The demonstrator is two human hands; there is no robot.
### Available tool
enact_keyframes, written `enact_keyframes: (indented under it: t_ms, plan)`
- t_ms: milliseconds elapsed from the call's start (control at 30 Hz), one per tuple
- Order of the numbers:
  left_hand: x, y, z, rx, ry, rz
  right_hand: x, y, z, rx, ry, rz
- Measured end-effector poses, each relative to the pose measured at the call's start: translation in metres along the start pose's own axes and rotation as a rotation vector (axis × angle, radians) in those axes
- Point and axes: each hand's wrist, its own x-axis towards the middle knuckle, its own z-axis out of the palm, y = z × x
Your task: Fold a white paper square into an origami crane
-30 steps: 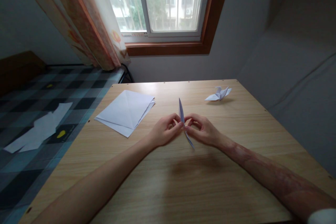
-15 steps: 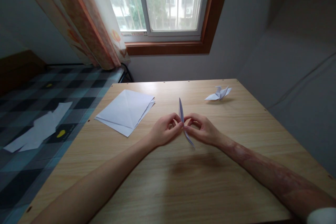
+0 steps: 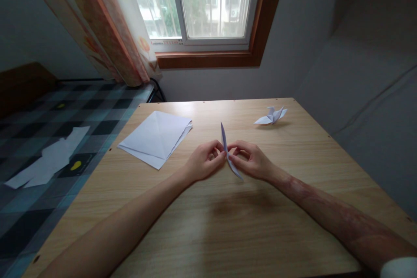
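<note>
Between my two hands a folded piece of white paper (image 3: 235,171) is held nearly edge-on, raised over the wooden table (image 3: 182,226). My left hand (image 3: 206,160) pinches it from the left with thumb and fingers. From the right, my right hand (image 3: 249,159) pinches the same paper near its middle. One narrow end points toward the window and the other bends back toward me. Its folds cannot be made out from this angle. Farther back on the right stands a white folded paper crane (image 3: 272,116), apart from both hands.
A stack of square white paper sheets (image 3: 156,137) lies on the table's left side. Left of the table, white paper scraps (image 3: 54,158) rest on a checked bed cover (image 3: 26,215). A window (image 3: 211,4) and a curtain (image 3: 114,30) are beyond the table.
The folded paper has tilted slightly between my fingers, its far end moving a little left and its near end a little right. Both hands stay almost where they were.
</note>
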Motion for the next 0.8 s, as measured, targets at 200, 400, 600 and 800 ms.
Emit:
enact_keyframes:
  t_ms: [200, 400, 600, 800]
  plan:
    - [-0.001, 0.004, 0.000, 0.053, 0.019, 0.005, 0.000, -0.003, 0.001, -0.034, -0.009, -0.012]
    - [-0.001, 0.004, 0.000, 0.073, -0.002, 0.016, -0.001, -0.002, 0.002, -0.034, 0.014, -0.009]
    - [-0.003, 0.003, 0.005, 0.279, 0.018, 0.106, -0.004, -0.006, 0.008, -0.244, 0.081, -0.035]
    - [-0.003, -0.002, 0.011, 0.434, 0.045, 0.261, -0.008, -0.010, 0.013, -0.514, 0.102, -0.066]
